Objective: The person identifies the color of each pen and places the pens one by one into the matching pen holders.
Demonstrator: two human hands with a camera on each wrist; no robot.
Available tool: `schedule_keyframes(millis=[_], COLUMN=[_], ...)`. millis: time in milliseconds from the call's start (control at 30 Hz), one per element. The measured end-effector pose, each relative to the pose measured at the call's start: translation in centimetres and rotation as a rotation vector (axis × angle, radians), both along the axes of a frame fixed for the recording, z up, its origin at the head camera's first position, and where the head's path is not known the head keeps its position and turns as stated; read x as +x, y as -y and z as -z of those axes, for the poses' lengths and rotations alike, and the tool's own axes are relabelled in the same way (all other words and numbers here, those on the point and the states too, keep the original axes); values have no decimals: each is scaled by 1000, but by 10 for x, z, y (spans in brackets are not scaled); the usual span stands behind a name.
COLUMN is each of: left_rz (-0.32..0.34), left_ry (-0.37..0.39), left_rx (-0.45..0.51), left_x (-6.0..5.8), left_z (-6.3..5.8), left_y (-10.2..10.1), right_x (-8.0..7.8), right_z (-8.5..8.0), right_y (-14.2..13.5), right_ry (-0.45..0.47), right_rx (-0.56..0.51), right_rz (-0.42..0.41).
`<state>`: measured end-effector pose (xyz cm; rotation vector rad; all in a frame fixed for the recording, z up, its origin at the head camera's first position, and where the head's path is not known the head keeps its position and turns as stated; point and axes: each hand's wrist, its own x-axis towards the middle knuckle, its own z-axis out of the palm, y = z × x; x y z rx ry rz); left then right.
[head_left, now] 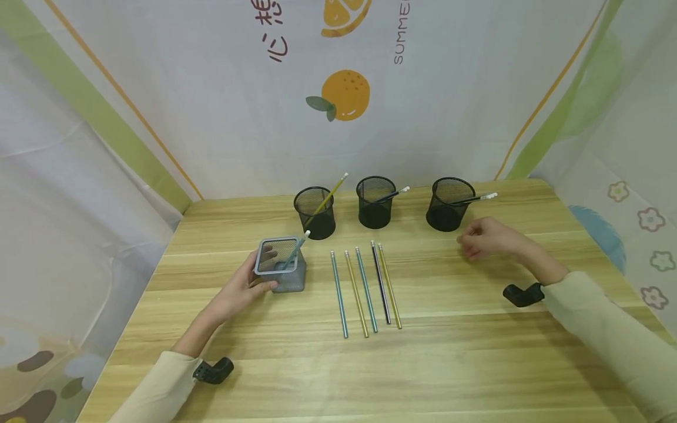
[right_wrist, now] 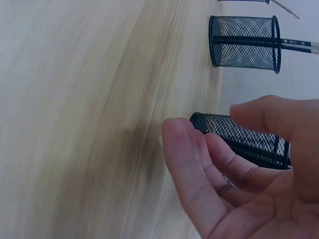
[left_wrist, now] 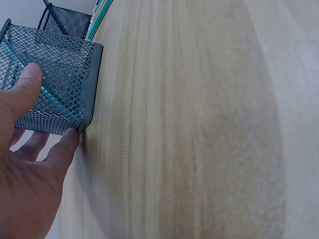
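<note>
My left hand [head_left: 240, 292] grips a square grey mesh pen holder [head_left: 294, 282] at the table's left, fingers around its far side and thumb on the near side. A teal pencil [head_left: 299, 247] with a white eraser leans inside it. In the left wrist view, thumb and fingers of the left hand [left_wrist: 35, 169] lie against the mesh of the pen holder [left_wrist: 60, 52]. My right hand [head_left: 486, 237], fingers loosely curled, holds nothing. It hovers near the rightmost round black mesh pen holder [head_left: 443, 219], where dark pencils [head_left: 478, 198] lean. The right wrist view shows the hand's [right_wrist: 259, 169] thumb and fingers apart.
Several pencils [head_left: 359, 291], teal, yellow and dark, lie side by side mid-table. Behind them stand a black mesh pen holder [head_left: 320, 227] with a yellow pencil [head_left: 333, 191] and another black pen holder [head_left: 374, 217] with dark pencil. A printed curtain [head_left: 238, 141] hangs behind.
</note>
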<state>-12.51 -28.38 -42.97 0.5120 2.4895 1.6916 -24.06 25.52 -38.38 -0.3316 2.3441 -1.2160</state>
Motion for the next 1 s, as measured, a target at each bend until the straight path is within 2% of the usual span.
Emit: schedule_keyframes(millis=[233, 500, 1000], left_rz=[-5, -4, -3], left_ry=[4, -5, -8], left_rx=[-4, -8, -11], left_x=[0, 1, 0], left_z=[-1, -1, 0], left_y=[0, 0, 0], right_x=[-1, -4, -4], right_z=[1, 7, 16], right_y=[13, 32, 75], right_ry=[-32, -105, -97], right_rx=[20, -40, -75], right_rz=[6, 22, 11])
